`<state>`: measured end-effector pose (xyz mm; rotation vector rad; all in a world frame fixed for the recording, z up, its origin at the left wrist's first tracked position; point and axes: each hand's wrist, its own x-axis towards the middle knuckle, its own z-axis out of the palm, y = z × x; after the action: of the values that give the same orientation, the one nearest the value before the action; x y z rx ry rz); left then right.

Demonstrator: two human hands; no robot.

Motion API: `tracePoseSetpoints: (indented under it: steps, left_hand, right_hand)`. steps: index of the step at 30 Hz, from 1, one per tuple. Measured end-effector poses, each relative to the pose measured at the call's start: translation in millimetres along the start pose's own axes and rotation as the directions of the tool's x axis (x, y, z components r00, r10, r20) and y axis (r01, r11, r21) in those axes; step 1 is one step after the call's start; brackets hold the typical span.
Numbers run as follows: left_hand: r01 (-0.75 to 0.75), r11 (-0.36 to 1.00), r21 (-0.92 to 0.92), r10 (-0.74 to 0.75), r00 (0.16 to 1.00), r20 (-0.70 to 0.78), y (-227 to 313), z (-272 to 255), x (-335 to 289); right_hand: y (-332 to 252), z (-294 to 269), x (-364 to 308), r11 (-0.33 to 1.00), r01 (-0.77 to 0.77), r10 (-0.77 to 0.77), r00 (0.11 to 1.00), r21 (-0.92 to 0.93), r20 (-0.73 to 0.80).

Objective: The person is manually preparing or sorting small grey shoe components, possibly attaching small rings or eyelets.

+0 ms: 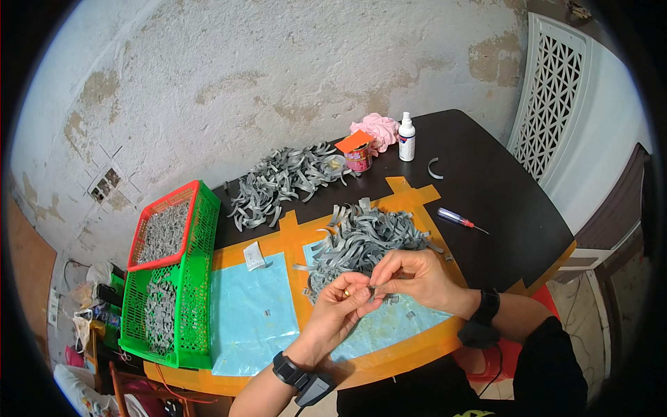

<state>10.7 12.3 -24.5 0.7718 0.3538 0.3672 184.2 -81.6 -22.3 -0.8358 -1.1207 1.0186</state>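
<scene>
At the far left a green basket [198, 292] stands on the table [486, 194], with a red basket [149, 222] resting on its upper end; both hold small grey pieces. Just right of them a blue sheet [250, 313] lies on an orange mat [292, 233], with a small white packet [254, 256] at its top edge. Behind, on the dark tabletop, lies a far pile [281, 181] of grey strips. A near pile [365, 240] of the same strips sits on the mat, right behind the hands.

The left hand [340, 302], a ring on one finger, is closed, its fingertips pinching a small grey strip [377, 293]. The right hand [413, 274] meets it from the right, fingers also pinched on that strip, which is held just above the blue sheet at the near pile's front edge. Each wrist carries a black band.

Further back stand a small can [358, 158] with an orange lid, a pink cloth [379, 131] and a white bottle [406, 137]. One curved strip [434, 169] lies alone to their right, and a screwdriver [460, 220] lies right of the near pile.
</scene>
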Motion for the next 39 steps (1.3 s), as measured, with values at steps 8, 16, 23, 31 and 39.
tracePoseSetpoints:
  steps: [8,16,23,31,39]
  left_hand:
    - [0.122,0.992,0.024,-0.122,0.993,-0.005,3.8,-7.2,0.3]
    - [0.151,0.985,0.088,-0.148,0.988,-0.037,5.4,-6.5,-0.7]
    - [0.018,0.942,0.335,-0.007,0.999,-0.035,3.9,-3.6,-2.0]
    - [-0.248,0.733,0.633,0.313,0.95,0.01,0.1,9.7,-6.4]
    - [-0.287,0.671,0.684,0.364,0.931,0.034,0.2,7.9,-7.4]
  right_hand:
    - [-0.3,1.5,-1.5,0.998,-0.051,0.049,0.998,-0.034,-0.047]
    - [1.4,-4.0,-2.2,0.981,-0.184,0.186,0.983,-0.068,0.013]
    - [-1.9,-8.5,0.2,0.971,-0.234,0.236,0.971,-0.051,0.043]
    - [-1.0,-13.1,0.4,0.94,-0.333,0.316,0.934,0.082,0.168]
    - [-10.0,-18.4,2.8,0.916,-0.395,0.377,0.907,0.066,0.188]
